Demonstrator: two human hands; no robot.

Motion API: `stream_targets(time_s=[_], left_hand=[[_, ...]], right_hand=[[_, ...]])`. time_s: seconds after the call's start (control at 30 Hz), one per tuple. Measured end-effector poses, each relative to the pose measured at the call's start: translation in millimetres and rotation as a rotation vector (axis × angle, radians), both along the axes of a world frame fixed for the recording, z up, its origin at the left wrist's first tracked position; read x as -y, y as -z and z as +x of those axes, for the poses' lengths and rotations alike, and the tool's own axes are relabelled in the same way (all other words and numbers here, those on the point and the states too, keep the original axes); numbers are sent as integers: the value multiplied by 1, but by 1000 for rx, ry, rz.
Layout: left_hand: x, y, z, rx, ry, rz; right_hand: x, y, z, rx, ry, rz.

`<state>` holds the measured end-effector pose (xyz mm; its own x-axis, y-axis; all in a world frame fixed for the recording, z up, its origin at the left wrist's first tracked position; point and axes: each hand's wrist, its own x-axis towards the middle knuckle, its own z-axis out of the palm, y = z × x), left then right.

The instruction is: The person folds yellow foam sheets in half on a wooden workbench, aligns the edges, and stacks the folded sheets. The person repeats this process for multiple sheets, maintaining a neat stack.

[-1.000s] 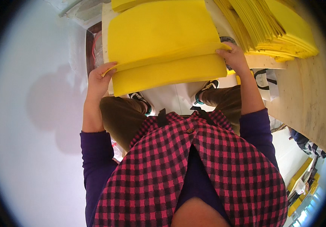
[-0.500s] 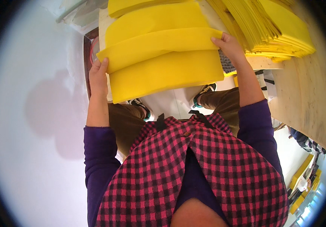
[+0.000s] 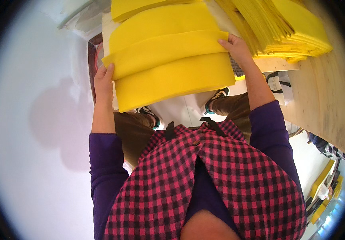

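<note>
A yellow felt-like fabric sheet (image 3: 166, 51) stretches as a band between my two hands, over more yellow fabric (image 3: 176, 78) that hangs past the table's near edge. My left hand (image 3: 104, 83) pinches the band's left end, thumb on top and fingers mostly underneath. At the right end, my right hand (image 3: 237, 49) grips the corner between thumb and fingers, slightly higher up than the left. Beyond the band, a further yellow fabric piece (image 3: 160, 23) lies flat on the table. Whether the band is a fold of the lower fabric or a separate sheet, I cannot tell.
At the back right, a tall pile of folded yellow fabric (image 3: 300, 30) rests on the wooden table (image 3: 320, 96). Another yellow stack (image 3: 140, 9) lies at the far edge. A white wall (image 3: 32, 128) runs along the left. A pale bag with black handles (image 3: 278, 86) stands below, right of my leg.
My right hand has shifted slightly left with its end of the band, which now bows a little more. My left hand keeps its grip almost in place.
</note>
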<state>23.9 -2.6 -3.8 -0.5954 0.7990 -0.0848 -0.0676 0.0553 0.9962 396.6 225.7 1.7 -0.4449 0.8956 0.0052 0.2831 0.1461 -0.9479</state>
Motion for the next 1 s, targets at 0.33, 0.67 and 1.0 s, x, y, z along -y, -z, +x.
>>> stream_targets(time_s=[0.33, 0.67, 1.0], left_hand=[[1, 11, 5, 133, 10, 112], [4, 18, 1, 157, -2, 153], [4, 15, 7, 276, 11, 215]], right_hand=[[10, 19, 54, 273, 296, 130], [10, 55, 76, 575, 231, 199], [66, -23, 5, 72, 197, 596]])
